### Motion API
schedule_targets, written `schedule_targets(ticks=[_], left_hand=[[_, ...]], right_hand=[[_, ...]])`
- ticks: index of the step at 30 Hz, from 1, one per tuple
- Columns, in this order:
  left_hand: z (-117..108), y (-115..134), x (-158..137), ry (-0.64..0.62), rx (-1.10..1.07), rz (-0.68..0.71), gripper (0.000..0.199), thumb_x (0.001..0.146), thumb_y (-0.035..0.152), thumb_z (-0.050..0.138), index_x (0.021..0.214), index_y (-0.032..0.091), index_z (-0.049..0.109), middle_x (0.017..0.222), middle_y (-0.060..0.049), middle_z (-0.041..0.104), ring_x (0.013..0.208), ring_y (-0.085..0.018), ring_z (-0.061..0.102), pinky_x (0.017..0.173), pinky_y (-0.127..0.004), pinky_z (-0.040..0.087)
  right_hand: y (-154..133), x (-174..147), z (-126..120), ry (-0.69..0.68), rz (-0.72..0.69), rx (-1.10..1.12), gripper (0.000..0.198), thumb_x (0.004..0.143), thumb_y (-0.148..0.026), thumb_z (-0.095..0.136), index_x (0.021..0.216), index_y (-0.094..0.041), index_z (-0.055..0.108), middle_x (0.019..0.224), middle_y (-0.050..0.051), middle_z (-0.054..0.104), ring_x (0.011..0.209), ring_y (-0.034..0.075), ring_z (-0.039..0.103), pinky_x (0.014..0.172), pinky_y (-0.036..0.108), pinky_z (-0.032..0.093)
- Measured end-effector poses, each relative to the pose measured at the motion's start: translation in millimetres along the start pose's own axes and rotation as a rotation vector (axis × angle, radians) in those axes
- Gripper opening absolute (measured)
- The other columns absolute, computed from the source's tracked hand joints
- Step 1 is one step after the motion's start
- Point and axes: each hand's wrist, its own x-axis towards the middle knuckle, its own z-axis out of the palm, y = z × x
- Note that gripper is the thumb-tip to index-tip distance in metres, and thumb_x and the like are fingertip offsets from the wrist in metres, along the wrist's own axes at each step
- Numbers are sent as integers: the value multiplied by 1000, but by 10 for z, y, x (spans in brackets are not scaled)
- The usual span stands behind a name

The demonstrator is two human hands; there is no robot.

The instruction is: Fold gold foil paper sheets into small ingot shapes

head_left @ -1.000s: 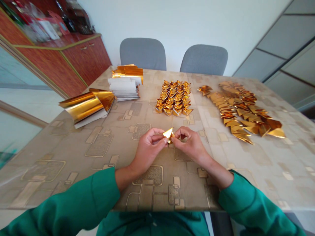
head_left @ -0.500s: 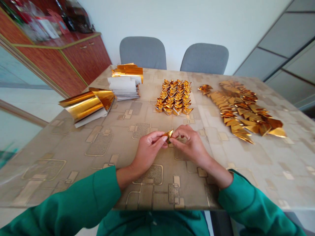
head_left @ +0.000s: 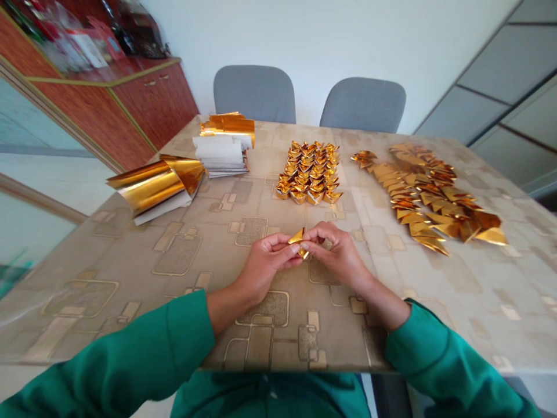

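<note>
A small folded piece of gold foil paper (head_left: 297, 236) is pinched between both hands over the near middle of the table. My left hand (head_left: 270, 259) grips its left side with thumb and fingers closed. From the other side my right hand (head_left: 334, 251) pinches it between thumb and fingertips, which partly hide it. Straight beyond the hands stand rows of folded gold paper ingots (head_left: 308, 173), packed close together. To the right, overlapping lines of pointed folded gold paper pieces (head_left: 429, 194) lie spread on the cloth.
The table has a patterned beige cloth (head_left: 174, 313). At the left lie a curled gold paper sheet (head_left: 156, 183) and a stack of white-backed sheets (head_left: 221, 155), with more gold sheets (head_left: 228, 128) behind. Two grey chairs (head_left: 255, 93) stand at the far edge, near a red-brown cabinet (head_left: 152, 104).
The folded paper has turned between my fingers, and its lower gold part now shows below my thumbs. Both thumbs have come closer together. The things on the table lie as before.
</note>
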Motion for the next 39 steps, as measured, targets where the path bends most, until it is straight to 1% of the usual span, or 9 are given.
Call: schedule_targets(ticks=[2,5,9,14,18,24,30,35,39], left_hand=[[4,17,14,21,-67,-22,28,64,24,87,79,13,67,80,-2,73,73,-11,69,72,-24,59],[12,40,30,39,-204,-21,24,64,17,85,76,15,64,80,0,73,75,-10,70,76,-23,58],[15,30,28,14,-333,-29,22,64,12,83,75,15,63,81,1,73,79,-10,70,81,-24,58],[13,-13,24,-19,-322,-42,22,67,14,82,78,15,63,85,0,73,81,-12,70,85,-29,57],[13,-24,33,-13,-281,-17,22,67,18,83,77,15,64,82,1,71,78,-10,68,83,-26,57],[5,-33,23,-8,-208,21,23,68,22,83,79,15,65,84,1,70,77,-10,67,82,-25,56],[18,-17,31,-2,-108,88,23,67,25,83,79,14,66,80,1,68,73,-9,64,78,-25,54],[10,-19,32,12,-114,87,25,67,26,84,79,15,66,83,1,69,77,-10,65,82,-26,53],[2,-29,3,-6,-81,94,23,68,28,83,79,16,65,85,1,68,80,-11,64,81,-26,53]], right_hand=[[8,1,-13,34,12,34,7,86,-30,67,85,-23,70,78,1,65,77,16,57,74,31,43],[30,-7,-9,91,130,153,22,83,-39,69,95,-21,66,82,2,64,75,15,56,70,30,45],[47,-20,49,12,273,289,29,78,-46,71,81,-19,60,72,-2,59,63,12,50,59,25,41],[27,-25,84,42,257,332,27,78,-44,71,76,-19,60,67,-3,57,60,11,48,59,25,40],[16,-21,70,44,244,308,27,79,-44,69,75,-19,61,69,-2,60,63,12,51,63,26,43],[16,-20,64,51,210,333,28,78,-45,71,87,-20,62,75,-1,61,67,12,53,64,26,43],[0,-23,40,44,190,300,29,83,-47,67,75,-19,61,70,0,61,66,13,53,65,28,45],[44,-2,42,-27,245,406,39,74,-53,73,90,-20,61,80,0,63,72,14,57,67,28,47],[57,-5,63,-52,259,363,38,78,-56,69,79,-20,60,71,-3,58,65,12,52,60,25,42]])
